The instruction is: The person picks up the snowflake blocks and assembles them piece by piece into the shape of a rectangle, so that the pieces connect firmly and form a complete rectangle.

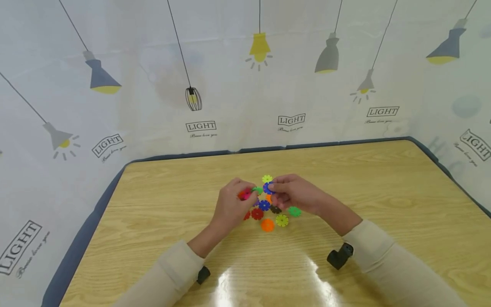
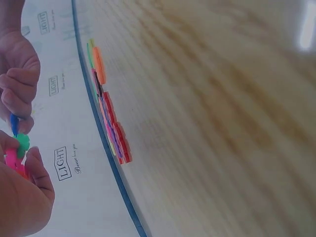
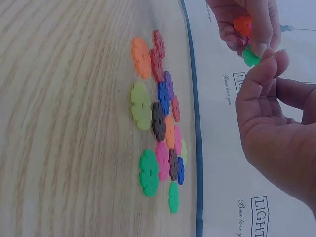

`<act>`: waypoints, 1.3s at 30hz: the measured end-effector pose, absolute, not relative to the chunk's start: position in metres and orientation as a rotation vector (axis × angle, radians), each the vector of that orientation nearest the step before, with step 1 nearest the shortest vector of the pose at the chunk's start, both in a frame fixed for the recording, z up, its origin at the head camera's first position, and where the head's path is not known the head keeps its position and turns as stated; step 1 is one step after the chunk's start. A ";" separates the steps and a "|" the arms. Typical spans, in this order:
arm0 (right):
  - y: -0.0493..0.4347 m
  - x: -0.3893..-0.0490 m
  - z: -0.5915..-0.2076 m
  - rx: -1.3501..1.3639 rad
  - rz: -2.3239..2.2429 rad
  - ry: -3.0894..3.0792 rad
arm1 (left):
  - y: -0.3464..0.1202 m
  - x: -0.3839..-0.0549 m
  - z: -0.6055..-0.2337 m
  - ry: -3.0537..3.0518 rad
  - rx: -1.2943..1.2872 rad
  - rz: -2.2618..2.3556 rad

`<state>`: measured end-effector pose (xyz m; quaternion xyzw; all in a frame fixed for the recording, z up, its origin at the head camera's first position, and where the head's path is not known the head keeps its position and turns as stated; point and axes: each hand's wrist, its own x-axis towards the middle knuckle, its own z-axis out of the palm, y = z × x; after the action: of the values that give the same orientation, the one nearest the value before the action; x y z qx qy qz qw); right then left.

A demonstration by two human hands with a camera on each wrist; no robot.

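Note:
My left hand (image 1: 231, 204) holds a small joined group of notched plastic discs: a pink disc (image 2: 12, 159), an orange disc (image 3: 242, 24) and a green disc (image 3: 250, 56). The green one sticks out toward the other hand. Between thumb and fingers, my right hand (image 1: 303, 194) pinches a blue notched disc (image 1: 267, 188), its edge right at the green disc. Both hands are raised above the table in the wrist views. In the right wrist view, the fingers hide the blue disc. Loose discs lie flat beneath the hands, among them a red disc (image 1: 257, 214) and a dark blue disc (image 1: 264, 205).
Nearest the person lie an orange disc (image 1: 267, 225) and a yellow-green disc (image 1: 282, 220), with a green disc (image 1: 294, 211) to the right. The wooden table (image 1: 161, 204) ends at a backdrop (image 1: 238, 94) printed with lamps. A black device (image 1: 339, 256) is at the right wrist.

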<state>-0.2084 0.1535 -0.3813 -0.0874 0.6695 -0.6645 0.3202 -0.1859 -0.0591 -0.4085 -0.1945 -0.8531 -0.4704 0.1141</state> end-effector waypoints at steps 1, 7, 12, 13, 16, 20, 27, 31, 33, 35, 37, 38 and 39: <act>0.152 -0.208 -0.381 -0.225 -1.747 1.759 | -0.059 -0.185 -0.409 -2.501 -0.570 -1.371; 0.148 -0.207 -0.381 -0.213 -1.729 1.765 | -0.057 -0.185 -0.408 -2.486 -0.578 -1.330; 0.146 -0.207 -0.379 -0.229 -1.731 1.752 | -0.056 -0.183 -0.407 -2.473 -0.619 -1.328; 0.145 -0.207 -0.378 -0.236 -1.731 1.749 | -0.056 -0.183 -0.407 -2.471 -0.628 -1.325; 0.144 -0.207 -0.378 -0.245 -1.731 1.743 | -0.057 -0.182 -0.408 -2.478 -0.654 -1.295; 0.145 -0.208 -0.380 -0.241 -1.729 1.747 | -0.057 -0.183 -0.408 -2.505 -0.679 -1.276; 0.149 -0.209 -0.383 -0.251 -1.682 1.859 | -0.061 -0.182 -0.404 -2.633 -0.604 -1.509; 0.152 -0.211 -0.385 -0.269 -1.648 1.912 | -0.061 -0.184 -0.405 -2.663 -0.514 -1.755; 0.153 -0.211 -0.385 -0.278 -1.640 1.921 | -0.061 -0.185 -0.404 -2.665 -0.478 -1.838; 0.154 -0.210 -0.385 -0.283 -1.633 1.923 | -0.061 -0.187 -0.404 -2.663 -0.456 -1.888; 0.156 -0.211 -0.384 -0.296 -1.618 1.931 | -0.062 -0.187 -0.403 -2.658 -0.434 -1.920; 0.157 -0.211 -0.384 -0.300 -1.610 1.939 | -0.062 -0.187 -0.402 -2.659 -0.421 -1.928; 0.159 -0.212 -0.385 -0.306 -1.602 1.948 | -0.063 -0.188 -0.402 -2.656 -0.410 -1.939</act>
<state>-0.2117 0.1586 -0.3847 -0.1152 0.7325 -0.6022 0.2960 -0.1877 -0.0626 -0.4016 -0.1233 -0.7984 -0.5830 -0.0862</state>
